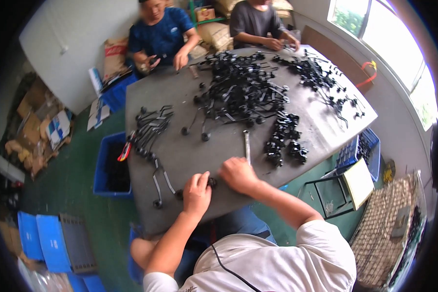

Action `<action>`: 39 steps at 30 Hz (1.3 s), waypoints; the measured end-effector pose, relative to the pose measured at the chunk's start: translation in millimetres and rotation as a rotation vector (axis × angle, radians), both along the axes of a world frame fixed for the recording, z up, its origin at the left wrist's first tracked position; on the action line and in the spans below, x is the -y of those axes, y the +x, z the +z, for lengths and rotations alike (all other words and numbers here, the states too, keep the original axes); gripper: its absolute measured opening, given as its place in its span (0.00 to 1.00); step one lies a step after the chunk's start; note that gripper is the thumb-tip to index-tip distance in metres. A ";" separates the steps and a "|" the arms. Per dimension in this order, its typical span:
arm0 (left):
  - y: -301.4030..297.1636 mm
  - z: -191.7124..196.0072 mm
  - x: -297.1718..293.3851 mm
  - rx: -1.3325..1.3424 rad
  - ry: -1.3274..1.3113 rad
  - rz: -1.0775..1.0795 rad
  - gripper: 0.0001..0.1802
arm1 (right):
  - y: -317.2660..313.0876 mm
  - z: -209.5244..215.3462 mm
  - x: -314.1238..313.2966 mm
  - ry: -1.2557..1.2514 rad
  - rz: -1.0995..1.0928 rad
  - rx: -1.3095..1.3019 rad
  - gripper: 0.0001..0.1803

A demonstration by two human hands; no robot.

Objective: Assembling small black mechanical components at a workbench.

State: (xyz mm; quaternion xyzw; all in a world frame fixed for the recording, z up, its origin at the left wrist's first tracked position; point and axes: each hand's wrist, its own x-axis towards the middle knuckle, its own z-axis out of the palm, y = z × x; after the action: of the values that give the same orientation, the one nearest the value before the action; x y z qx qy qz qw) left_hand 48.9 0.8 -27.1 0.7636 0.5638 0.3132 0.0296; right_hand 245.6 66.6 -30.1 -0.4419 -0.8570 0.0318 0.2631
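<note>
My left hand (pixel 197 192) and my right hand (pixel 237 174) meet at the near edge of the grey table (pixel 190 92). Between them sits a small black round part (pixel 212 182) that both hands grip. A grey metal tool (pixel 247 146) lies just beyond my right hand. A black strap with knobs at its ends (pixel 160 182) lies left of my left hand. A large heap of black strap parts (pixel 243 90) covers the table's middle, and a small cluster of black knobs (pixel 282 141) sits to the right of the tool.
Two other people sit at the far side handling black parts. A row of sorted straps (pixel 151 129) lies at the left edge beside a red-handled tool (pixel 125 151). Blue crates (pixel 109 168) stand on the green floor; a folding stool (pixel 340 187) stands to the right.
</note>
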 end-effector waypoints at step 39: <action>-3.6 8.5 -20.2 -0.058 -0.052 0.086 0.24 | -1.1 6.8 -0.7 -0.380 0.374 -0.544 0.14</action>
State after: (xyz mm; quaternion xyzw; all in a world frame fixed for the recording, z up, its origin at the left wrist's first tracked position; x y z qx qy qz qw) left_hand 45.3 21.0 -18.6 0.7464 0.6048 0.2771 0.0192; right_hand 244.6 67.2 -23.3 -0.2942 -0.8005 0.3537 0.3840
